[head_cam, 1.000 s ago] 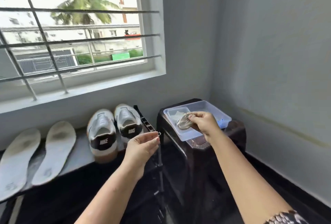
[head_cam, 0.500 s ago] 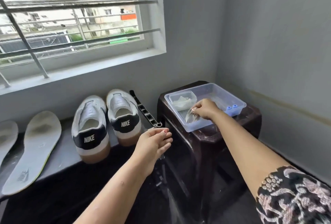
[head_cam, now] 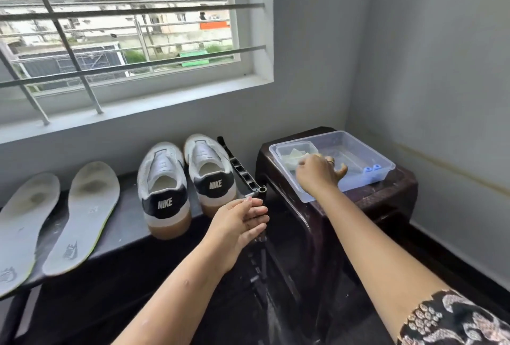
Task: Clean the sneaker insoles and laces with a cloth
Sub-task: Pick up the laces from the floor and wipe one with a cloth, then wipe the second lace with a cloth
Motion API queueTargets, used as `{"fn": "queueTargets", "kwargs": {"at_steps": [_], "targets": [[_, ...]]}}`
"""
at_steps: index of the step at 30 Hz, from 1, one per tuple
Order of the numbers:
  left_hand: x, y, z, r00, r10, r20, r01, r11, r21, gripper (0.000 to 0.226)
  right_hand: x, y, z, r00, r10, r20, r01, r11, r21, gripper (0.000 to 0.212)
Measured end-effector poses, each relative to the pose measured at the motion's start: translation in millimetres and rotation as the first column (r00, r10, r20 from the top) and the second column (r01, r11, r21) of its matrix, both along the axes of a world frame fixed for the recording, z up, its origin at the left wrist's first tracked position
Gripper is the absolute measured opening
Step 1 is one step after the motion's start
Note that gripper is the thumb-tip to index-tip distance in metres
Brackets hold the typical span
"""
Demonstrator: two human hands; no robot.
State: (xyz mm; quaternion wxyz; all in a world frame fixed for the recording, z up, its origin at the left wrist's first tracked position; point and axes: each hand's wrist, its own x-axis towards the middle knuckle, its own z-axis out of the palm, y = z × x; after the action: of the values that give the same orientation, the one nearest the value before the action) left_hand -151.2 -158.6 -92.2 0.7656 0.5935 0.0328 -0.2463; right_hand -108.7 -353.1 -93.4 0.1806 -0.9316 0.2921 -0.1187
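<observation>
Cloth [head_cam: 294, 157], pale and crumpled, lies in a small clear container [head_cam: 296, 146] at the left end of a clear plastic tray [head_cam: 358, 182], right of centre frame.

Right hand [head_cam: 317, 176]: fingers point down into the tray at the cloth's edge. The fingertips are hidden behind the knuckles, so whether they grip the cloth cannot be told. The thumb juts to the right, and a ring shows on one finger. The back of the hand faces the camera. The forearm runs to the lower right corner and ends in a patterned sleeve [head_cam: 455, 320].

Left hand [head_cam: 240, 223]: fingers straight and together, palm turned to the right, holding nothing. It is at centre frame, just beside the corner post of a dark rack [head_cam: 127, 206]. The forearm runs to the bottom edge.

The tray rests on a dark brown plastic stool [head_cam: 386, 195]. Two blue caps [head_cam: 371, 169] lie at the tray's right end. On the rack top, left of the stool, stand two white sneakers [head_cam: 162, 187], side by side with heels toward the camera. Two insoles [head_cam: 82, 217] lie flat further left, near the left edge of the frame, apart from the sneakers.

A barred window [head_cam: 124, 41] fills the upper left. Grey walls meet in a corner behind the stool.
</observation>
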Motion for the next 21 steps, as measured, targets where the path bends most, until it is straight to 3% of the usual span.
{"fn": "queueTargets", "kwargs": {"at_steps": [3, 7, 9, 11, 13, 14, 17, 21], "targets": [[-3.4, 29.6, 6.9, 0.999, 0.027, 0.019, -0.027, 1.0, 0.005, 0.023, -7.7, 56.2, 13.7, 0.98, 0.153, 0.129, -0.163, 0.984, 0.074, 0.027], [-8.6, 100.5, 8.9, 0.993, 0.113, 0.026, -0.114, 0.993, 0.035, 0.022, -13.9, 143.2, 19.9, 0.933, 0.341, 0.118, -0.355, 0.926, 0.128, 0.034], [-11.1, 144.5, 6.0, 0.983, 0.181, 0.012, -0.182, 0.982, 0.055, 0.022, -22.0, 170.5, 24.0, 0.954, 0.273, 0.127, -0.285, 0.955, 0.087, 0.046], [-15.0, 192.8, 2.3, 0.963, 0.271, -0.007, -0.269, 0.961, 0.069, 0.022, -35.4, 189.1, 26.1, 0.966, 0.147, 0.212, -0.167, 0.983, 0.08, 0.045], [-20.1, 236.7, -2.5, 0.936, 0.351, -0.024, -0.348, 0.934, 0.085, 0.022, -53.6, 208.2, 26.9, 0.917, 0.032, 0.399, -0.11, 0.979, 0.174, 0.037], [-23.8, 259.9, -6.2, 0.922, 0.385, -0.033, -0.381, 0.92, 0.09, 0.022, -62.6, 225.6, 27.9, 0.861, 0.019, 0.508, -0.158, 0.96, 0.232, 0.032], [-34.3, 317.6, -20.5, 0.891, 0.448, -0.075, -0.439, 0.892, 0.107, 0.021, -83.2, 292.9, 28.3, 0.697, 0.194, 0.69, -0.505, 0.816, 0.281, 0.013], [-51.6, 388.6, -48.6, 0.855, 0.498, -0.144, -0.485, 0.867, 0.116, 0.02, -98.3, 395.9, 8.8, 0.521, 0.576, 0.63, -0.835, 0.498, 0.236, 0.009]]}}
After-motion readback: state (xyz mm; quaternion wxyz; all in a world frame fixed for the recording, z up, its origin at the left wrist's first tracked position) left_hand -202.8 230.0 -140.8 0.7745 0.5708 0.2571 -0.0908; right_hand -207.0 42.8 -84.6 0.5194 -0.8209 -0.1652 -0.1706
